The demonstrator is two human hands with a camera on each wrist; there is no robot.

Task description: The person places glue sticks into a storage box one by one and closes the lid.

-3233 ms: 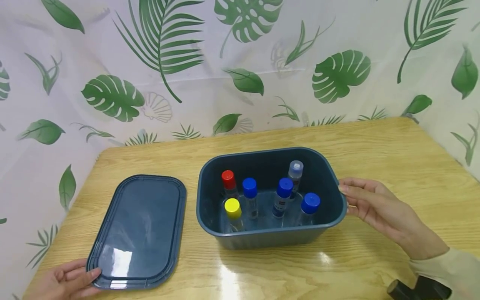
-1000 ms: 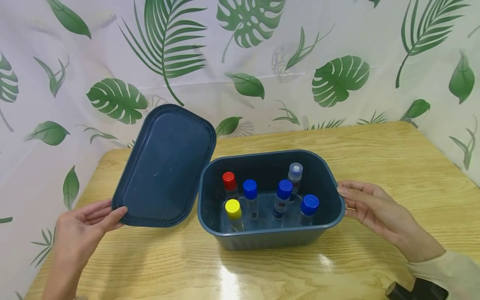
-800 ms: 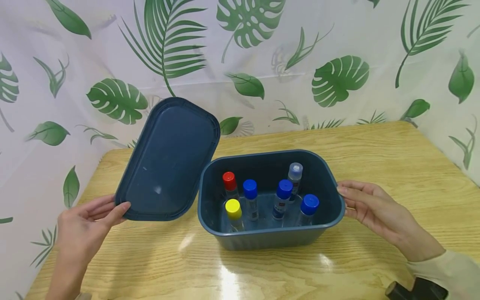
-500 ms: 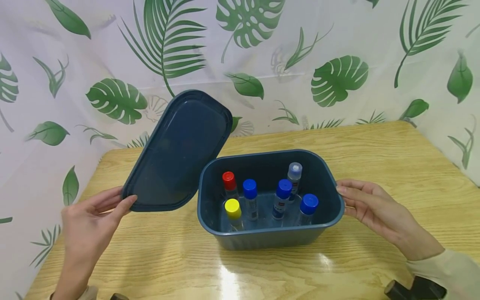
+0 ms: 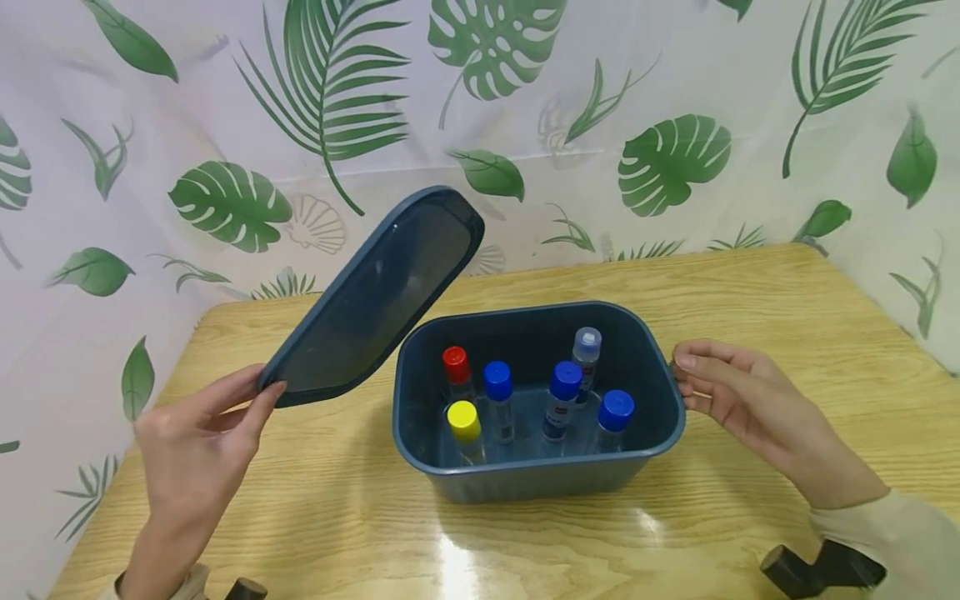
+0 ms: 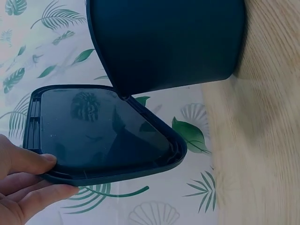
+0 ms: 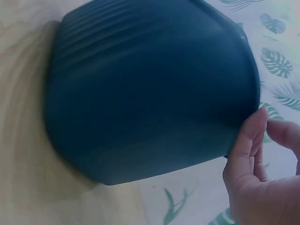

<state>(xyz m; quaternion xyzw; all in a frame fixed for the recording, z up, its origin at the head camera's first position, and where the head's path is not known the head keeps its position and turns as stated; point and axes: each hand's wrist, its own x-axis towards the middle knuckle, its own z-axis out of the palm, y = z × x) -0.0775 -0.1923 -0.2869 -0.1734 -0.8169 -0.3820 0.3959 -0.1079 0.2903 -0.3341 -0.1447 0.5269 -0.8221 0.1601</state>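
In the head view my left hand (image 5: 198, 454) pinches the near-left corner of a dark blue plastic lid (image 5: 382, 296) between thumb and fingers. The lid is raised and tilted steeply, its far end high, left of a matching dark blue bin (image 5: 536, 479). Inside the bin stand several small clear bottles with red (image 5: 456, 364), yellow (image 5: 464, 420) and blue caps; one has a translucent cap (image 5: 587, 340). My right hand (image 5: 757, 417) is at the bin's right end. The right wrist view shows its fingertips (image 7: 257, 123) against the outside of the rim, thumb apart from them.
The bin rests on a wood-grain table (image 5: 337, 517). Behind it hangs a white cloth (image 5: 555, 192) with green leaf prints. Black mount pieces (image 5: 821, 569) show by the right sleeve, and another dark piece (image 5: 246, 590) by the left wrist.
My left hand picked up the lid from the table and carried it up and right, tipping it steeper toward the bin. My right thumb has come off the bin's rim; the bin has barely moved.
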